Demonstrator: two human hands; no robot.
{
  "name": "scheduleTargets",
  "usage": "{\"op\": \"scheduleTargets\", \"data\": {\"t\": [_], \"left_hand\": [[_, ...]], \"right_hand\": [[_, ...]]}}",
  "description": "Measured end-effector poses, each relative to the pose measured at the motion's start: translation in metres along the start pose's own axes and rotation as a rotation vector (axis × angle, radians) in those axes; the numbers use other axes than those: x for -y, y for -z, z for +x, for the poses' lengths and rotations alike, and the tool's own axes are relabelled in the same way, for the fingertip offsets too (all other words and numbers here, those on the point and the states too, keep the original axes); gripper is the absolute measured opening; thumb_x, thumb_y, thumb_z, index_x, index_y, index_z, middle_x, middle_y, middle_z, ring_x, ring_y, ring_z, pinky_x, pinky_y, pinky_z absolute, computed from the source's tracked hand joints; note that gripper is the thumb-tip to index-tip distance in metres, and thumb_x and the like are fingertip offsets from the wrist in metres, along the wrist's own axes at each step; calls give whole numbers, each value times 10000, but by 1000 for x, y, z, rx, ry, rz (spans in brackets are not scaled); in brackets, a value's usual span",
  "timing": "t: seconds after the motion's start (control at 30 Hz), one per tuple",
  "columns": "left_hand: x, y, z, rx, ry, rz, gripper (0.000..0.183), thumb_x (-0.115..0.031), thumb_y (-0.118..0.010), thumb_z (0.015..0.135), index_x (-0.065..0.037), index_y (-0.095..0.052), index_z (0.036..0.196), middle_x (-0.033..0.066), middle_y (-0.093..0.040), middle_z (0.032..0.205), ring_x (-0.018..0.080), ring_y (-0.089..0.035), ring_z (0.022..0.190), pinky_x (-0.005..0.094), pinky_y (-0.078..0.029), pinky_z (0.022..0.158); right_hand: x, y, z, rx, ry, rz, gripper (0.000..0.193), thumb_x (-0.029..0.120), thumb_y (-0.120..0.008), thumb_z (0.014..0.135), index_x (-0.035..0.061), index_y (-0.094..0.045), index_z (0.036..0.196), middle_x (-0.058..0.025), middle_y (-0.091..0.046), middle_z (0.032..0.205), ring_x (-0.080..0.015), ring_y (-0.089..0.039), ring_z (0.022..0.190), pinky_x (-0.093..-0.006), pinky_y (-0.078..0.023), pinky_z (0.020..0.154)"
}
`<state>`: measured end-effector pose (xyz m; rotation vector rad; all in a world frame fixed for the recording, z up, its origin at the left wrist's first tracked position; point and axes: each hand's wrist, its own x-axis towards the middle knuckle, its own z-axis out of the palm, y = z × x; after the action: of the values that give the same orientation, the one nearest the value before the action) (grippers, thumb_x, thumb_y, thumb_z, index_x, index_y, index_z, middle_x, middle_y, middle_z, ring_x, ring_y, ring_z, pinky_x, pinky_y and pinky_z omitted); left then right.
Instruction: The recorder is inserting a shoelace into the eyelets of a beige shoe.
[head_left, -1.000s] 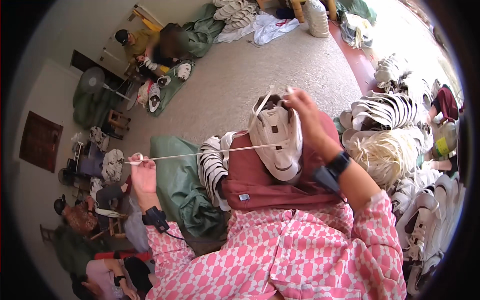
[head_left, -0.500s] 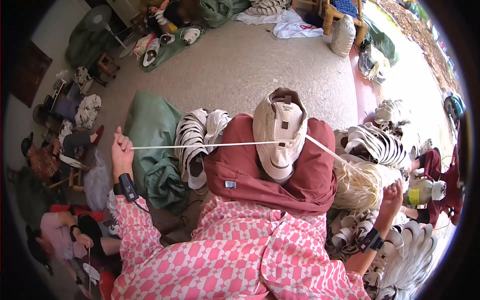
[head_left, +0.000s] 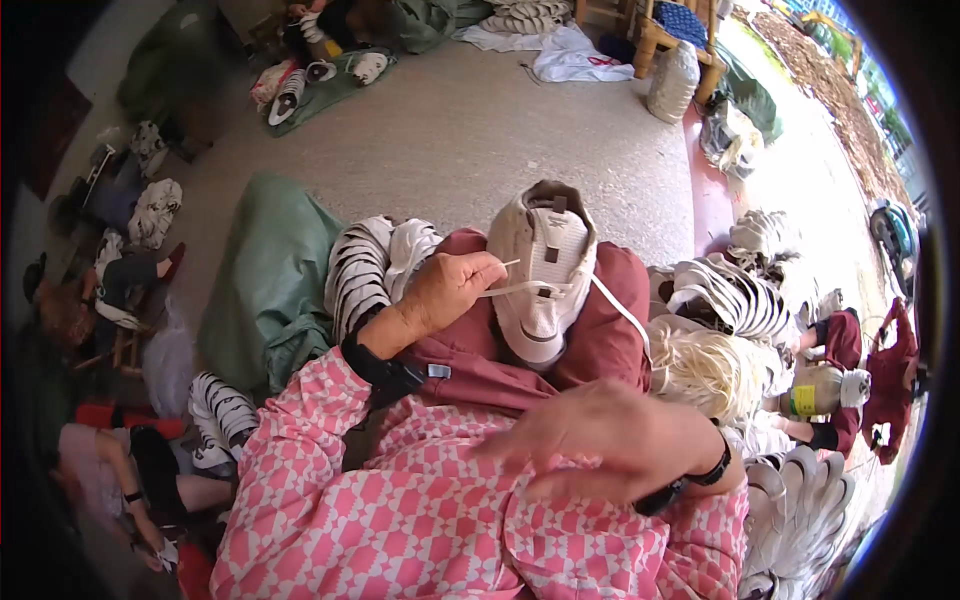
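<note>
A cream sneaker upper (head_left: 541, 275) rests between my maroon-trousered knees, its toe end towards me and its brown-lined opening at the far side. A flat white shoelace (head_left: 622, 310) crosses it near the toe. Just left of the upper, my left hand (head_left: 445, 292) is closed in a pinch on the lace, whose tip sticks out past the fingertips. The lace's other half hangs over my right knee, free of both hands. My right hand (head_left: 610, 440) is over my lap, blurred, with fingers stretched out and thumb apart; no lace shows in it.
Stacked shoe uppers (head_left: 360, 270) stand left of my knees beside a green cloth sack (head_left: 270, 270). To the right lie a bundle of pale laces (head_left: 705, 365) and more uppers (head_left: 735, 300). Other people (head_left: 100, 465) sit at the left. A filled plastic bottle (head_left: 673, 82) stands far right.
The lace was pulled taut out to both sides. My left hand has come in to the upper, still pinching it; my right hand has swung inward over my lap, and that lace half now hangs slack.
</note>
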<state>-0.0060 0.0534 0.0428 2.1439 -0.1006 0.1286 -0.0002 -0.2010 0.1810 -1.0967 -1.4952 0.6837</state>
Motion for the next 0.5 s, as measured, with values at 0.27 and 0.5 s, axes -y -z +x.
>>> {"op": "scheduleTargets", "data": {"t": [0.27,0.5], "left_hand": [[1,-26,7,-79,-105,11,193,-174,-596,958,5,-666,946,191,-649,753,320,-668,698,374,-502,633],[3,-26,1,-107,-29,82,217,-256,-582,962,-57,-657,917,187,-654,777,385,-658,749,434,-498,614]], "right_hand": [[45,-15,34,267,341,-25,543,127,-639,806,-79,-531,1297,-196,-641,1030,-295,-652,762,-376,-539,624],[32,-18,21,94,450,-45,503,106,-611,814,-88,-573,1276,-157,-635,956,-240,-626,684,-331,-497,542]]}}
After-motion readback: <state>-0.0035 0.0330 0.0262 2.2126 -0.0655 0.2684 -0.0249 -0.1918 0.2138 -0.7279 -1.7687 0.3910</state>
